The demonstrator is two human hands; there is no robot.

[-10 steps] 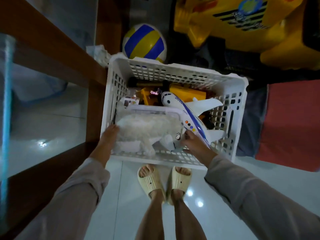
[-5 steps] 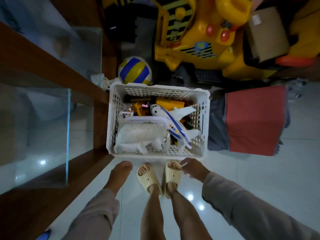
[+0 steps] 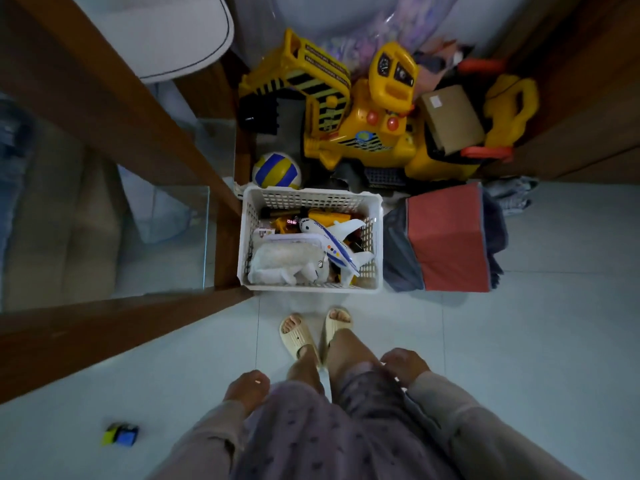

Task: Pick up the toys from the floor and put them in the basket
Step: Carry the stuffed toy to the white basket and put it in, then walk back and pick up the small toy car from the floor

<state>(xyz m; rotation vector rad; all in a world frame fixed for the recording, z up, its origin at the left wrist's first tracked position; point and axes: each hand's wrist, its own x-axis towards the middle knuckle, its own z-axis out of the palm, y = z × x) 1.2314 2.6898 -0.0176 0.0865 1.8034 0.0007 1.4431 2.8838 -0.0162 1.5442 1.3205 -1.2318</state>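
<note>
A white slatted basket (image 3: 378,237) stands on the tiled floor in front of my feet. Inside it lie a white plush toy (image 3: 287,263), a white and blue toy airplane (image 3: 332,242) and several yellow toys (image 3: 325,216). A small blue and yellow toy (image 3: 120,434) lies on the floor at the lower left. My left hand (image 3: 247,389) hangs by my left thigh, holding nothing, fingers loosely curled. My right hand (image 3: 405,365) hangs by my right thigh, also holding nothing.
A big yellow ride-on excavator (image 3: 363,112) with a cardboard box (image 3: 450,119) on it stands behind the basket, beside a blue and yellow ball (image 3: 276,170). A red and grey fabric box (image 3: 446,240) sits right of the basket. A wooden and glass cabinet (image 3: 114,140) fills the left.
Both hands let go of the toys in the basket and drew back to my thighs. I stood upright, so the basket now looks smaller and farther away.
</note>
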